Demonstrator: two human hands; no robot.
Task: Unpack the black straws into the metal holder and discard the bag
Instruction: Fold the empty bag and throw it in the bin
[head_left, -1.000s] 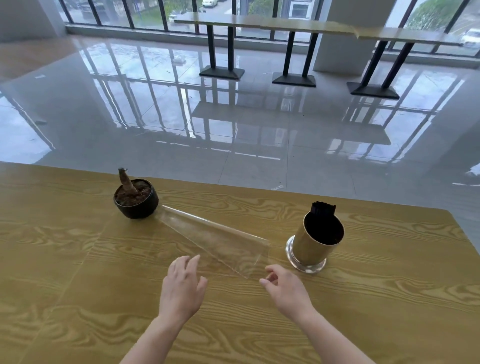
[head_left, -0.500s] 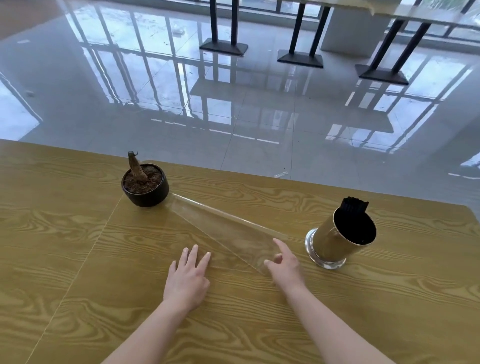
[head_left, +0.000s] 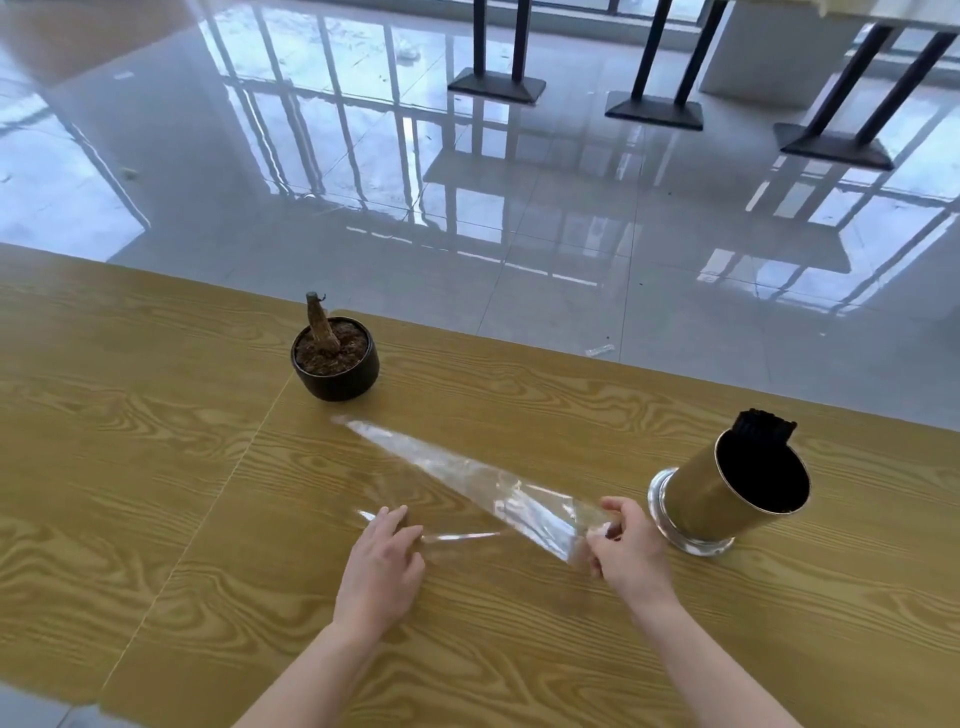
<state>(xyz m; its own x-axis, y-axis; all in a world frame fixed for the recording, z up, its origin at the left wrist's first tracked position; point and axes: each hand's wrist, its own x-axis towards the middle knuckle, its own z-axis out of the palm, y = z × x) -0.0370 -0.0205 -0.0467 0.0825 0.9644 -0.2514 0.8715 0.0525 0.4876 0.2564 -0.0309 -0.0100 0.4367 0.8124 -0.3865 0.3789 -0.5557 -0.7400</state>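
Observation:
A clear plastic bag (head_left: 467, 478) lies stretched across the wooden table (head_left: 156, 493), its far tip near the plant pot and its near end lifted and creased. My right hand (head_left: 628, 551) pinches the bag's near right corner. My left hand (head_left: 382, 566) rests with its fingertips on the bag's near left edge. The gold metal holder (head_left: 722, 499) stands to the right of my right hand, with black straws (head_left: 763, 431) sticking out of its top.
A small black pot (head_left: 335, 361) with soil and a bare stump stands beyond the bag's far tip. The table's far edge runs just behind the pot and holder, with glossy floor tiles and black table bases (head_left: 496, 85) beyond.
Both hands have moved forward onto the bag. My right hand has closed on its near corner and lifted it, so the flat bag is now creased. The camera has tilted down.

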